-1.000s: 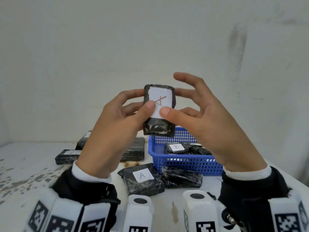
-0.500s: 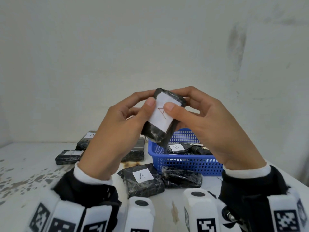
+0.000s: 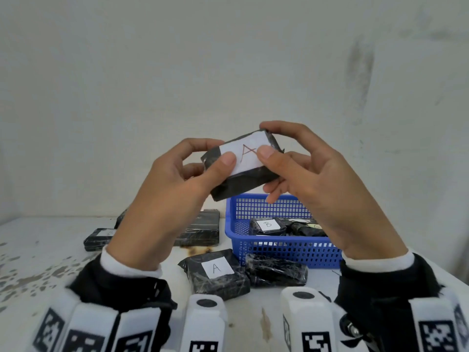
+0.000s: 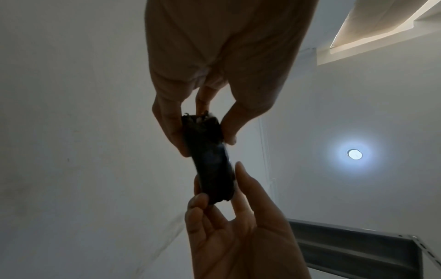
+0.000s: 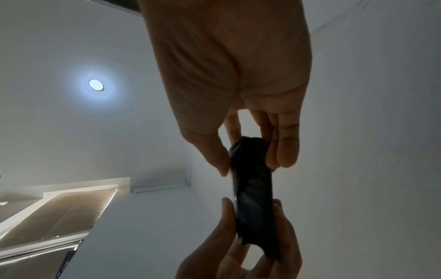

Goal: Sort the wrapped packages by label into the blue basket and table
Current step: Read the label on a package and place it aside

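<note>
Label on the far-left package (image 3: pixel 99 238) too faint to read, rear packages (image 3: pixel 200 226) half hidden behind the left hand (image 3: pixel 162 207).

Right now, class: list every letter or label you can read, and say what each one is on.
"A": label on the held package.
"A": label on the package on the table.
"B": label on the package in the blue basket.
Labels on the far-left package and another basket package: unreadable.

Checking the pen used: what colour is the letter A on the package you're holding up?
Reddish-brown, on a white label, on the held package; clearest in the head view.
</note>
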The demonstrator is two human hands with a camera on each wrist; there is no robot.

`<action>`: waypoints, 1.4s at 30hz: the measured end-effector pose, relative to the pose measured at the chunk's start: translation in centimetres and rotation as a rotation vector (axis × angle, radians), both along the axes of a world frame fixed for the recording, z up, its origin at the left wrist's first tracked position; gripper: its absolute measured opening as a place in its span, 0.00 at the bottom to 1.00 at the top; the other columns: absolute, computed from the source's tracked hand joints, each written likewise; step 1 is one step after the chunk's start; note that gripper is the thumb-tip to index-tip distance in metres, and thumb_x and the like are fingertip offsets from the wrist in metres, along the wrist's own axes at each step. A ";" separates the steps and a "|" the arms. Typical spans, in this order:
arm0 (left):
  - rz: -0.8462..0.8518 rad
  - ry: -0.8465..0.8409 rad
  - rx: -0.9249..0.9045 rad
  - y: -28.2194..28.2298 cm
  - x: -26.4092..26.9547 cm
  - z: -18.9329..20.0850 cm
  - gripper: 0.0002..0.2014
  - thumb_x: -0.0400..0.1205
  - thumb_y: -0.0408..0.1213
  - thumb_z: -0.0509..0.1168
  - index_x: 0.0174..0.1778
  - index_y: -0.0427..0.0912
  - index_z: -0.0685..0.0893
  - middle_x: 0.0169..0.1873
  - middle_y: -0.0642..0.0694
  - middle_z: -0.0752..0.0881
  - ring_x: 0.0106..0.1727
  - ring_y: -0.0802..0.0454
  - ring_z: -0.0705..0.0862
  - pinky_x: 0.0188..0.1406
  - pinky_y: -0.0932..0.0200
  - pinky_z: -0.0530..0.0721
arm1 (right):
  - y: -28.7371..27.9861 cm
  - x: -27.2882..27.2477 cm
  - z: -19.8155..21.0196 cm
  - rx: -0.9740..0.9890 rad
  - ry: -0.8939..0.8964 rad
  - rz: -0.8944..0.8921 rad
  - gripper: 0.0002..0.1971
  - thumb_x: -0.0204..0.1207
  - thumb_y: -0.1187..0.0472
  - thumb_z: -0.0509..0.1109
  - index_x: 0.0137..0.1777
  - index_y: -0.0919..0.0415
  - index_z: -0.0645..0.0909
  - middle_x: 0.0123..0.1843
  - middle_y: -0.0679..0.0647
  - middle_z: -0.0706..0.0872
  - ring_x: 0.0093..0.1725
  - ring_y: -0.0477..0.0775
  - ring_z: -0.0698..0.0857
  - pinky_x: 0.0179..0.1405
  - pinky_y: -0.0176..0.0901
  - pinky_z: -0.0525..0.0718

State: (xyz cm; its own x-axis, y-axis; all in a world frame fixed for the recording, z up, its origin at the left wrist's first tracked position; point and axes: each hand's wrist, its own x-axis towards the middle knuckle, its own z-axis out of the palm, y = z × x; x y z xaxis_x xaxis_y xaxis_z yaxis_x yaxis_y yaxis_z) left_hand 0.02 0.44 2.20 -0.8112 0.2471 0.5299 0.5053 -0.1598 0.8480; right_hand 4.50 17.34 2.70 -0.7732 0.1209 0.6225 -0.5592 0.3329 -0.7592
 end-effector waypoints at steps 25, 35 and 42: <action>-0.120 0.002 0.069 0.1 -0.6 -0.4 0.08 0.80 0.33 0.67 0.55 0.42 0.85 0.46 0.47 0.90 0.40 0.51 0.90 0.43 0.56 0.91 | 0.4 -0.2 -0.2 0.026 0.018 -0.010 0.11 0.78 0.56 0.76 0.59 0.47 0.87 0.54 0.48 0.92 0.54 0.60 0.91 0.70 0.63 0.82; 0.030 0.095 0.031 0.4 -1.3 -0.7 0.16 0.75 0.49 0.68 0.49 0.42 0.88 0.39 0.47 0.90 0.35 0.53 0.86 0.33 0.55 0.87 | 0.9 0.3 -0.2 0.198 -0.024 0.079 0.16 0.71 0.49 0.79 0.59 0.40 0.87 0.56 0.49 0.91 0.52 0.59 0.91 0.63 0.49 0.87; 0.067 0.014 -0.120 1.5 -2.5 -1.8 0.16 0.76 0.55 0.66 0.52 0.51 0.88 0.43 0.50 0.91 0.31 0.51 0.90 0.25 0.59 0.84 | 2.2 -0.4 -0.6 0.277 -0.167 -0.028 0.13 0.73 0.54 0.79 0.56 0.39 0.89 0.48 0.48 0.93 0.47 0.59 0.90 0.58 0.57 0.88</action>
